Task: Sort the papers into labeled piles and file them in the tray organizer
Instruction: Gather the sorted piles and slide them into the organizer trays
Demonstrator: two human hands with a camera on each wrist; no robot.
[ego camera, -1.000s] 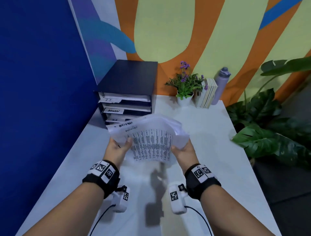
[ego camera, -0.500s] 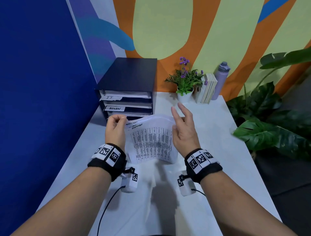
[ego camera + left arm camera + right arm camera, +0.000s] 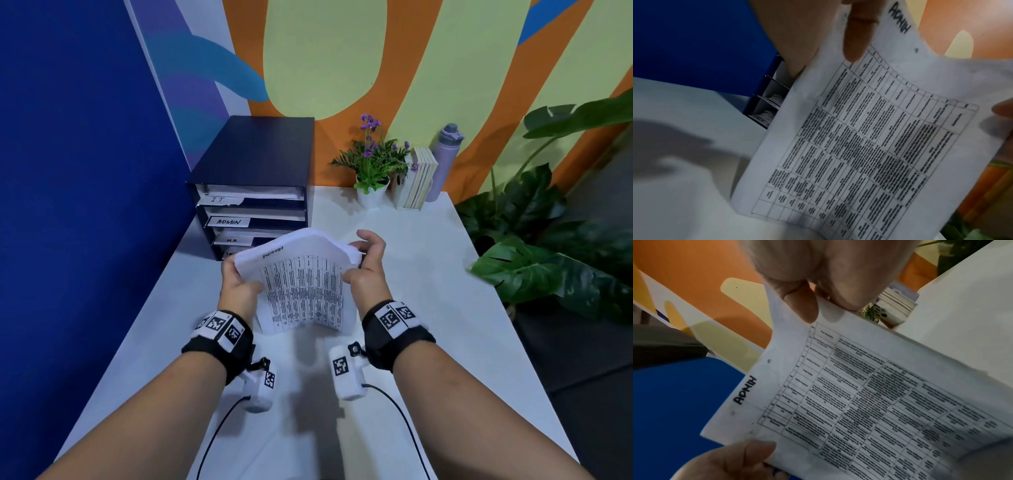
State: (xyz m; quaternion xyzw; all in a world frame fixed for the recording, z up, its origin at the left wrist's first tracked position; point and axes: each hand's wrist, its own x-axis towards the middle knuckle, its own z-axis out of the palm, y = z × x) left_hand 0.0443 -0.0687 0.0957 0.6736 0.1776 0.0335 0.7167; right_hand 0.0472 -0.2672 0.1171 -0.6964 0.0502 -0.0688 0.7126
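A stack of printed papers with a table of text bows upward above the white table, just in front of the dark blue tray organizer. My left hand grips the stack's left edge, thumb on top. My right hand pinches the upper right corner between thumb and finger. The top sheet has "ADMIN" handwritten on it. The organizer's trays hold paper and carry labels IT, ADMIN and one further down; the papers hide the lowest tray.
A small potted plant with purple flowers, a row of books and a purple bottle stand at the table's back edge. A large leafy plant is off the right side. A blue wall borders the left.
My right hand, flat against the stack's right edge half a second ago, now pinches its upper right corner. The stack arches higher and my left hand sits lower on its left edge.
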